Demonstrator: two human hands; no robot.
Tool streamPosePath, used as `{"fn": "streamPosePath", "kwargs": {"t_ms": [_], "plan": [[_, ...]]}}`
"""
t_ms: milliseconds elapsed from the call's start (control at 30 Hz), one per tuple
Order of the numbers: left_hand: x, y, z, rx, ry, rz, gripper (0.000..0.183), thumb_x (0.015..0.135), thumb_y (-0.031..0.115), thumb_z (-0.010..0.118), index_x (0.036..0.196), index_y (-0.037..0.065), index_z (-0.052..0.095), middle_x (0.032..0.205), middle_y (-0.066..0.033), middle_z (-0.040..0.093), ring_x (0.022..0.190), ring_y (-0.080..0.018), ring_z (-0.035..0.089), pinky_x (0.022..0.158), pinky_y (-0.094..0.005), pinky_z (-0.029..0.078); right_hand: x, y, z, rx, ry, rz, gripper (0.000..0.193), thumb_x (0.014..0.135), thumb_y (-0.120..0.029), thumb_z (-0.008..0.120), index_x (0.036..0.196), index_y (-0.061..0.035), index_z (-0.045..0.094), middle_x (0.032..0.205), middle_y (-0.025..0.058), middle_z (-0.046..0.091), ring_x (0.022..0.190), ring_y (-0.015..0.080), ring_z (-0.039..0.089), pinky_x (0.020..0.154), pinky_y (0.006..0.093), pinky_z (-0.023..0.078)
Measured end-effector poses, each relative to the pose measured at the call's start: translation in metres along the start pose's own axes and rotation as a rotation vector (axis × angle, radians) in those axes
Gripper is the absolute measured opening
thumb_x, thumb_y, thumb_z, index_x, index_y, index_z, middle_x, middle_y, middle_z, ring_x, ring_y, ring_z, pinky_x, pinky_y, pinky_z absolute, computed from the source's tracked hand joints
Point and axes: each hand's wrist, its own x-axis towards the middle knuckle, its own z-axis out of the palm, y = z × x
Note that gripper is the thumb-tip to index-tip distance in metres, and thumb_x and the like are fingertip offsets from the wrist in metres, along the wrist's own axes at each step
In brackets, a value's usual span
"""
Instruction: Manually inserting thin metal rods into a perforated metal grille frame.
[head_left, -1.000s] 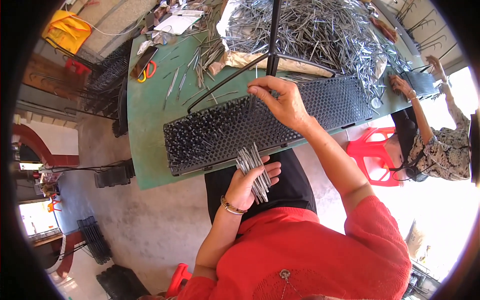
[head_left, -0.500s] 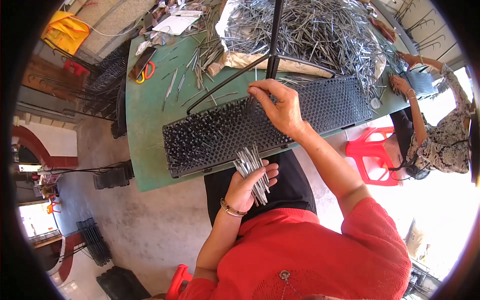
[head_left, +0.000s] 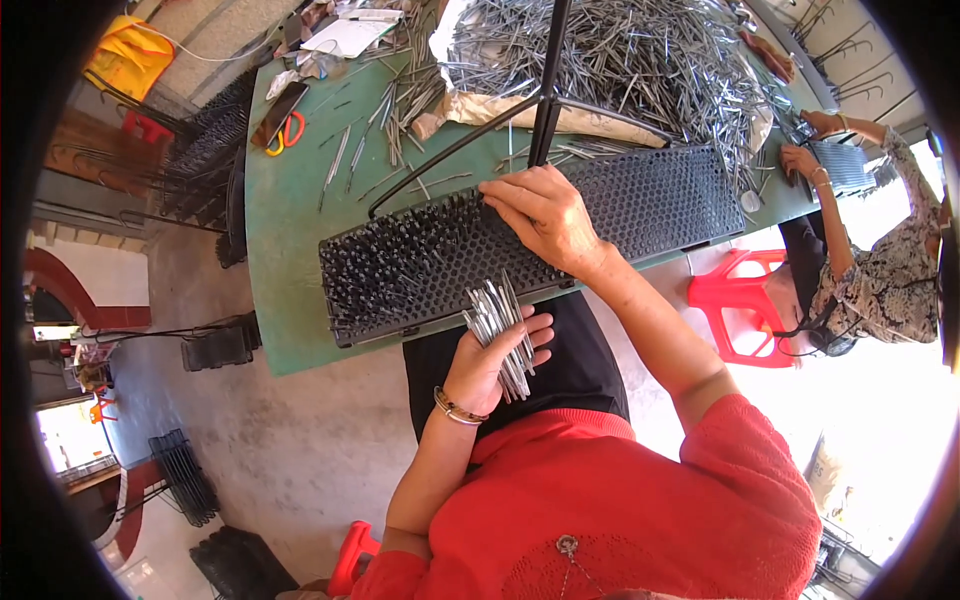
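Observation:
My left hand (head_left: 478,372) is closed around a bundle of thin silvery metal rods (head_left: 496,325), held just off the near edge of a long black perforated tray (head_left: 655,205). Upright rods (head_left: 375,275) with dark ends fill the tray's left part, while bare holes show across its right part. Over the tray's middle, beside the last filled rows, my right hand (head_left: 550,220) has its fingers pinched together and pointing down. Whatever sits between those fingertips is hidden.
A large heap of rods (head_left: 620,70) lies on paper behind the tray. A black stand (head_left: 545,110) straddles the tray's back edge. Orange-handled scissors (head_left: 287,133) and loose rods lie at left on the green table (head_left: 285,220). At right, a co-worker's hands (head_left: 800,160) work beside a red stool (head_left: 735,305).
My right hand has come down and slightly left, its fingertips now at the tray among the rods. My left hand keeps the bundle in nearly the same place. The view has shifted slightly.

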Motion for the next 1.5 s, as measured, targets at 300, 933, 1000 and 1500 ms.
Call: {"fn": "streamPosePath", "kwargs": {"t_ms": [300, 933, 1000, 1500], "plan": [[0.006, -0.002, -0.004, -0.011, 0.001, -0.031, 0.029, 0.093, 0.009, 0.054, 0.12, -0.001, 0.049, 0.112, -0.019, 0.061, 0.1, -0.0264, 0.063, 0.081, -0.0396, 0.056, 0.001, -0.004, 0.007, -0.074, -0.055, 0.053, 0.019, 0.078, -0.008, 0.068, 0.096, -0.0035, 0.067, 0.089, 0.0097, 0.064, 0.079, 0.0266, 0.059, 0.07, 0.0351, 0.046], [0.013, 0.001, 0.014, 0.049, -0.037, -0.023, 0.033, 0.094, 0.019, 0.053, 0.122, 0.001, 0.05, 0.113, -0.0177, 0.061, 0.1, -0.025, 0.063, 0.081, -0.039, 0.054, -0.002, 0.002, -0.05, 0.55, -0.003, 0.698, 0.019, 0.091, -0.01, 0.061, 0.104, 0.0022, 0.062, 0.086, 0.0058, 0.068, 0.084, 0.0097, 0.062, 0.074, 0.0231, 0.049], [0.017, 0.0, 0.013, 0.022, -0.05, -0.037, 0.031, 0.094, 0.016, 0.053, 0.12, 0.0, 0.05, 0.113, -0.0185, 0.061, 0.1, -0.0254, 0.063, 0.083, -0.0392, 0.054, 0.006, 0.008, -0.046, 0.319, 0.057, 0.609, 0.019, 0.09, -0.011, 0.062, 0.105, 0.0011, 0.063, 0.085, 0.0053, 0.068, 0.083, 0.0092, 0.062, 0.073, 0.023, 0.049], [0.015, -0.001, 0.008, -0.007, 0.004, -0.054, 0.027, 0.093, 0.008, 0.051, 0.119, -0.001, 0.051, 0.115, -0.0203, 0.06, 0.103, -0.0258, 0.062, 0.087, -0.0393, 0.054, 0.004, 0.036, -0.027, 0.228, -0.066, 0.264, 0.015, 0.085, -0.008, 0.065, 0.099, -0.002, 0.064, 0.091, 0.0089, 0.067, 0.084, 0.0204, 0.065, 0.074, 0.0306, 0.051]]}}
